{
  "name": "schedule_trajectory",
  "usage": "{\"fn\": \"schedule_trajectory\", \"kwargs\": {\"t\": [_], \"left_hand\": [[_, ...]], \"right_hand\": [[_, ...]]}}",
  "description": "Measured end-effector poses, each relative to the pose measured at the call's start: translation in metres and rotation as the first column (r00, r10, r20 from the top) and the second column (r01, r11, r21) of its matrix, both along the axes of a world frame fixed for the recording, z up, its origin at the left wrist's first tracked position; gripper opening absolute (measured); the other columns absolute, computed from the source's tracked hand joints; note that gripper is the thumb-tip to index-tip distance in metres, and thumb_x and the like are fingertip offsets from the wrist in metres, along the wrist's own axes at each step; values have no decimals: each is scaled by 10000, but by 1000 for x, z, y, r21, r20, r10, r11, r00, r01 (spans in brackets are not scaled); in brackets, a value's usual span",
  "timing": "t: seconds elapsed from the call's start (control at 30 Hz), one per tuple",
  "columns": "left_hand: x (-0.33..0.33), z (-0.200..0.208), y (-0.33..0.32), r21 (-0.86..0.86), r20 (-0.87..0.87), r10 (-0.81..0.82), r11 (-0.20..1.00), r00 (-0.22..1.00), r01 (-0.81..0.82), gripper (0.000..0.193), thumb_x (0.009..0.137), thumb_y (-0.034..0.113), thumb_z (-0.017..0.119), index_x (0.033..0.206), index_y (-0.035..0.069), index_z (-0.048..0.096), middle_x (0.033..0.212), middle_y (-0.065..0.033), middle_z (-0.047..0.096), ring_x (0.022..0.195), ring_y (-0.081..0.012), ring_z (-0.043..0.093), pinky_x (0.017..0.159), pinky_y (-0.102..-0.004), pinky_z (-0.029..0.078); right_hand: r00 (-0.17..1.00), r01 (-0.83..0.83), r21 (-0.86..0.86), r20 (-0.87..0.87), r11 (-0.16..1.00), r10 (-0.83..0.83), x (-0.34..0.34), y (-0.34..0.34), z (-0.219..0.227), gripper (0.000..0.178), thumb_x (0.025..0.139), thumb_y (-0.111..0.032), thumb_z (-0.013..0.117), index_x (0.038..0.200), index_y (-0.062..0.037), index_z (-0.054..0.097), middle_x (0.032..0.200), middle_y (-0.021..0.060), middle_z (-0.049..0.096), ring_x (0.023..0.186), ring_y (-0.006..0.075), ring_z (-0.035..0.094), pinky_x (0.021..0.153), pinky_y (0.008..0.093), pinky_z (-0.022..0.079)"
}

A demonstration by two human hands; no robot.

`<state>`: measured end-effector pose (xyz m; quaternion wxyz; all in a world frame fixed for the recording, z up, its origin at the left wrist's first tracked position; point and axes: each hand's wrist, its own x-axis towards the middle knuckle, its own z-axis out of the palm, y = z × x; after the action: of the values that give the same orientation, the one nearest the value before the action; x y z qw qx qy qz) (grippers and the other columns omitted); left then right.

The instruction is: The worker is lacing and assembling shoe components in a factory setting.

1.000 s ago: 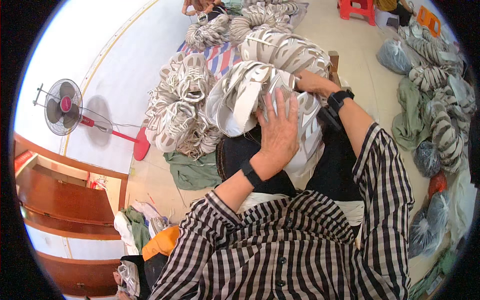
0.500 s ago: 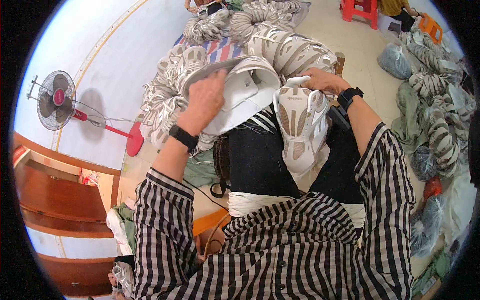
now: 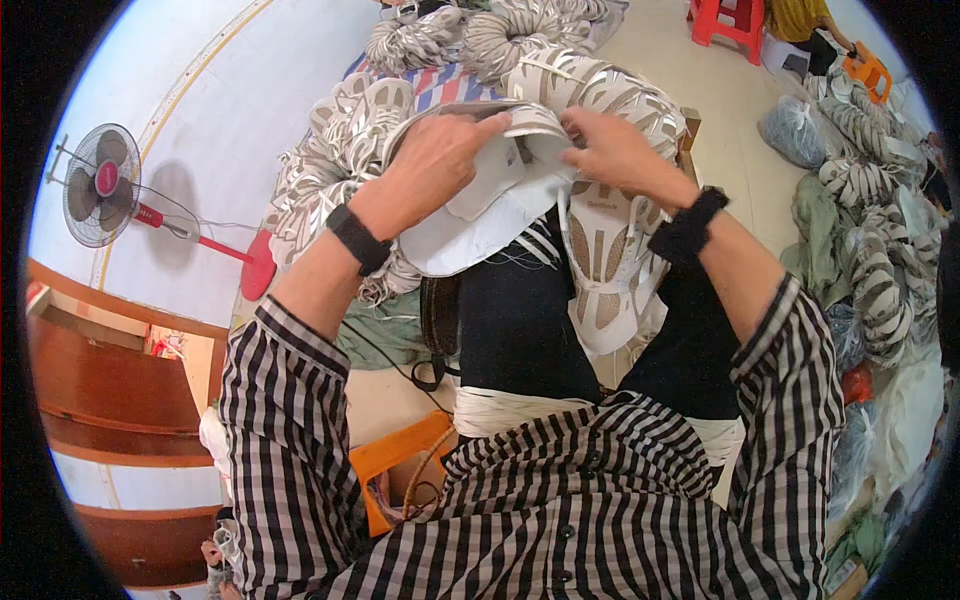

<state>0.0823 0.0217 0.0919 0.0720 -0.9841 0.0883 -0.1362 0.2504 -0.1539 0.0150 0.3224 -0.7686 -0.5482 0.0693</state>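
My left hand (image 3: 437, 165) grips the upper edge of a white and beige shoe upper (image 3: 460, 235), its pale lining turned toward me. At that piece's right end, the fingers of my right hand (image 3: 622, 152) close on the edge; the exact contact is partly hidden. Below my right hand, a second shoe upper (image 3: 603, 262) with beige mesh panels lies between my thighs, toe toward me. White laces (image 3: 535, 245) lie over my left thigh, and more white laces (image 3: 520, 412) are bundled across both legs.
Rows of stacked shoe uppers (image 3: 610, 90) lie ahead, with another pile (image 3: 325, 170) to the left. A pink fan (image 3: 105, 180) stands by the wall. Bagged goods (image 3: 795, 130) and more uppers line the right side. A red stool (image 3: 727, 25) and a person (image 3: 800, 22) are farther off.
My right hand has left the upper between my thighs and moved left and up to the other upper's edge. My left hand has shifted right along that piece.
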Motion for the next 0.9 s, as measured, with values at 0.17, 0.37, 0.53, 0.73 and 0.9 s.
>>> {"fn": "schedule_trajectory", "kwargs": {"t": [0.17, 0.37, 0.53, 0.73, 0.9], "left_hand": [[9, 19, -11, 58, -84, 29, 998, 996, -24, 495, 740, 33, 573, 1231, 85, 541, 885, -191, 637, 815, -356, 611, 763, -432, 478], [1, 34, -18, 207, 367, -233, 964, 900, 165, 558, 750, 129, 638, 1289, 126, 497, 935, -187, 647, 883, -324, 627, 818, -418, 485], [16, 36, 4, 65, 65, 339, 937, 939, -343, 382, 767, 107, 585, 1147, 70, 568, 872, -237, 620, 874, -365, 607, 759, -478, 480], [83, 59, 38, 365, 74, -99, 929, 992, 65, 147, 766, 69, 527, 806, -45, 611, 721, -245, 600, 703, -421, 600, 652, -468, 491], [72, 52, -3, 293, -99, -61, 952, 993, 88, 178, 773, 100, 529, 758, -56, 612, 708, -251, 607, 714, -418, 613, 668, -477, 490]], "right_hand": [[960, 261, -49, 113, 964, -255, -5, 23, -14, 254, 850, -226, 564, 971, -6, 605, 907, 230, 619, 890, 399, 584, 763, 492, 449], [971, 163, -3, 176, 987, -160, 16, 21, -22, 266, 804, -214, 559, 857, 34, 641, 868, 239, 643, 833, 399, 629, 750, 484, 490], [960, 200, -62, 211, 978, -183, 0, 29, -7, 252, 752, -162, 559, 847, 58, 637, 878, 248, 645, 850, 398, 634, 751, 476, 500], [974, 227, -307, 52, 924, -222, 17, 38, -5, 232, 809, -165, 548, 778, 42, 648, 742, 155, 660, 716, 318, 655, 670, 416, 516], [991, -98, -242, -111, 965, 73, 53, 62, -15, 285, 791, -199, 518, 785, 63, 632, 688, 171, 637, 618, 291, 670, 583, 409, 525]]}}
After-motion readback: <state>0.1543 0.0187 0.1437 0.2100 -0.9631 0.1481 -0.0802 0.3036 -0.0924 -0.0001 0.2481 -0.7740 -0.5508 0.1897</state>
